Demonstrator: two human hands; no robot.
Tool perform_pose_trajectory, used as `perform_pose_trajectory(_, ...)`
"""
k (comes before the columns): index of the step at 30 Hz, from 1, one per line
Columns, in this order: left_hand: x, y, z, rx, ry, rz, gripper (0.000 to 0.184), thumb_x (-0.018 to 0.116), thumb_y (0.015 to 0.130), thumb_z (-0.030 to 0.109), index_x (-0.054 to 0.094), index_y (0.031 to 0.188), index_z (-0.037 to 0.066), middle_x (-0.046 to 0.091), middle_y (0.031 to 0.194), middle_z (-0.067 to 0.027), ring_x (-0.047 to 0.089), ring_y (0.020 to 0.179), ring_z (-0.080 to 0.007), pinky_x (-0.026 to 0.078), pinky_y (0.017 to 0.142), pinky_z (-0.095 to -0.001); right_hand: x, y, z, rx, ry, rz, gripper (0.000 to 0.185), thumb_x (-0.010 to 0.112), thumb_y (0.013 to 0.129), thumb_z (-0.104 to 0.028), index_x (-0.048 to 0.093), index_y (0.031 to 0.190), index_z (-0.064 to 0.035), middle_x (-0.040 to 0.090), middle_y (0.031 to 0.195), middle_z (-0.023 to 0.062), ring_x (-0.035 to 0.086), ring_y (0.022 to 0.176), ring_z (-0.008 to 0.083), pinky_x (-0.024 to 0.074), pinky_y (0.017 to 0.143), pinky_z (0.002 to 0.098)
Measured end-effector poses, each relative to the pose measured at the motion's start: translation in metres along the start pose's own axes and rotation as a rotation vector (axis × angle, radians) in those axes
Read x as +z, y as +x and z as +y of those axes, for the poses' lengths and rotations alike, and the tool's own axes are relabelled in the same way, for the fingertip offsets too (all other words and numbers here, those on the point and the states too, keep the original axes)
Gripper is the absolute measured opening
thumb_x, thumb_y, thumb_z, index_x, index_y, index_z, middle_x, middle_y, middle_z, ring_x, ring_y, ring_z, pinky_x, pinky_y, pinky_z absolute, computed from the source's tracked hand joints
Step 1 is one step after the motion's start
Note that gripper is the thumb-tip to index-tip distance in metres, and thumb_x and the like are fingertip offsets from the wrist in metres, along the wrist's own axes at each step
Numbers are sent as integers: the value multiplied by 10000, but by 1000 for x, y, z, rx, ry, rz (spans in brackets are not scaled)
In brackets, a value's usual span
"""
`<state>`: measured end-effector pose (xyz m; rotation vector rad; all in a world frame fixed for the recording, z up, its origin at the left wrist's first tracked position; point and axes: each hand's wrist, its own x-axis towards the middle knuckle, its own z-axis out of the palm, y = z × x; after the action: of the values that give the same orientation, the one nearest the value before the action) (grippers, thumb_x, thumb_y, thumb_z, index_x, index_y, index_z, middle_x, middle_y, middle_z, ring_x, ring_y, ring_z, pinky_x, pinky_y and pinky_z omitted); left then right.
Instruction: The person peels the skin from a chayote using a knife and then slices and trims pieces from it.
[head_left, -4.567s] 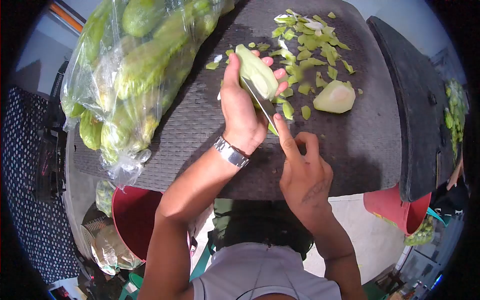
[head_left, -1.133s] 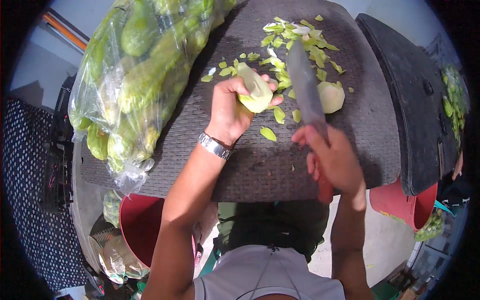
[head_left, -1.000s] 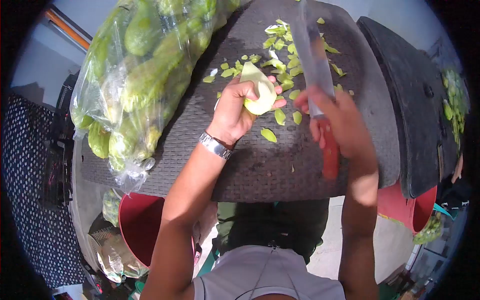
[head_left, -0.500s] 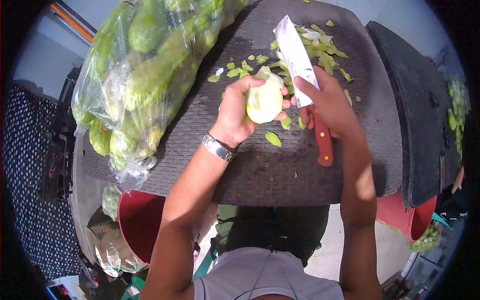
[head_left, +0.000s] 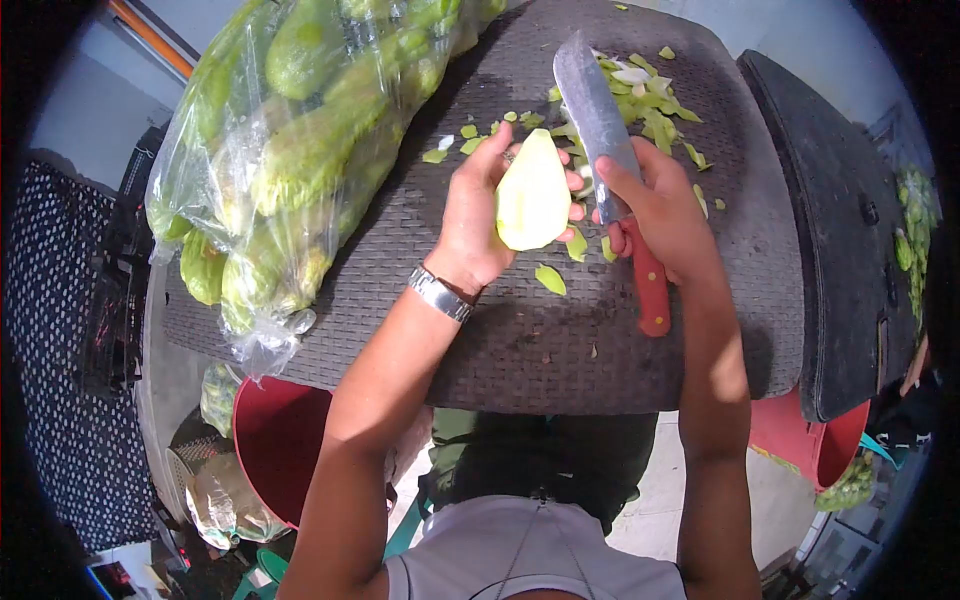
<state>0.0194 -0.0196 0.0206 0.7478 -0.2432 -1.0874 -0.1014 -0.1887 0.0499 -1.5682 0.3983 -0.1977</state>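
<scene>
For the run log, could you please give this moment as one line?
left hand: peeled vegetable; right hand: knife; peelings: on table

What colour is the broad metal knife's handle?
The long knife handle is red, best seen in the head view.

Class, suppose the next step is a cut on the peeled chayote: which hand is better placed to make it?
Probably the right hand: it already grips the knife, its blade beside the peeled chayote. The left hand is occupied cradling the chayote.

Bright middle, black corners, fisheye-bent edges.
</scene>
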Motion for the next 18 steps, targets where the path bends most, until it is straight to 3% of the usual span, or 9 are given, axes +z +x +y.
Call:
perform_pose_trajectory(11,-5,-1,0,24,-34,-14,555,429,1011,443,620,1282,-2,736,1116,-173,733,924,-339,591,790,-462,-2,2,0,-36,33,3,324,644,1039,-281,622,1229,-20,655,808,60,548,476,102,453,436,272)
perform_pose_trajectory(14,-5,-2,1,23,-32,-13,538,447,1001,411,616,1290,-11,737,1131,-180,733,944,-340,594,808,-460,-4,-1,-6,-28,3,-24,352,676,1027,-248,595,1269,-5,669,891,42,574,566,79,450,464,233)
perform_pose_trajectory(18,-6,0,-2,29,45,42,467,523,975,333,614,1280,-8,737,1138,-181,733,951,-334,601,821,-464,0,-4,-8,-115,-84,81,301,693,982,-211,638,1216,-30,667,839,35,628,633,136,499,561,320)
